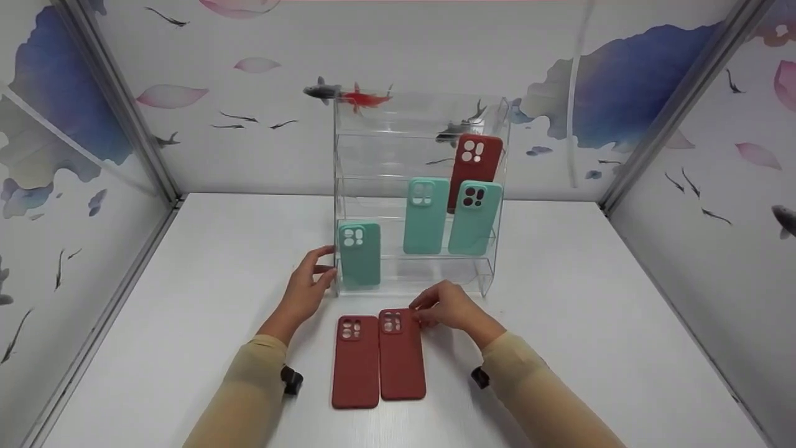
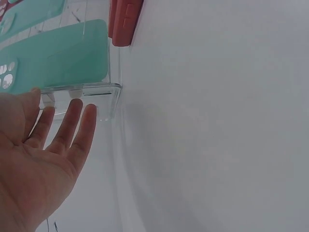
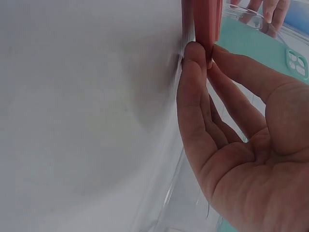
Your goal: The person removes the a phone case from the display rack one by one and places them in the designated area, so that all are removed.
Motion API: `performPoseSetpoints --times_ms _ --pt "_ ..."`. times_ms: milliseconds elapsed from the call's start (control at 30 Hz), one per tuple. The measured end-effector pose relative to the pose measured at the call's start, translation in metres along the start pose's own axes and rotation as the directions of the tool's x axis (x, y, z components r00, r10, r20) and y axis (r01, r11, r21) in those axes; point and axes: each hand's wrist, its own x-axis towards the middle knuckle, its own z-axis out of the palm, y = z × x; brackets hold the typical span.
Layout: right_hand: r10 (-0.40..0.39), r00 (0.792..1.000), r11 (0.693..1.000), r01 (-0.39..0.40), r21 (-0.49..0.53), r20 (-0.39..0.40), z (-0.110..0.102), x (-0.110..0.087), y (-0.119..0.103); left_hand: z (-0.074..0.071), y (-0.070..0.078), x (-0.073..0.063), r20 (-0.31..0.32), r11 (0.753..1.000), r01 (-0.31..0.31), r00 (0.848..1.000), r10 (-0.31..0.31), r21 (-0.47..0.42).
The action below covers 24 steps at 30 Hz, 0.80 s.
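Note:
Two red phone cases lie side by side on the table before a clear acrylic rack. My right hand pinches the upper right corner of the right-hand red phone case, thumb on one face and fingers on the other in the right wrist view. The left-hand red phone case lies flat beside it. At the rack's lower left side, my left hand touches the edge with fairly straight fingers. Close to it, a teal phone case stands on the lowest tier.
Higher on the rack, two teal phone cases stand at the right, with a red phone case behind them. White table surrounds the rack. Printed walls enclose the back and sides.

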Motion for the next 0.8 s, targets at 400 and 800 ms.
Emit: performPoseSetpoints --times_ms 400,800 --pt "-0.008 1.0 1.0 0.008 -0.01 -0.021 0.0045 -0.0022 0.0017 0.0002 -0.0015 0.0004 0.002 1.0 0.002 1.0 -0.002 0.003" --pt "-0.057 0.998 0.998 0.056 -0.034 -0.025 0.0034 -0.002 0.0005 -0.001 -0.0001 0.0008 0.009 1.0 0.01 1.0 -0.01 -0.008"
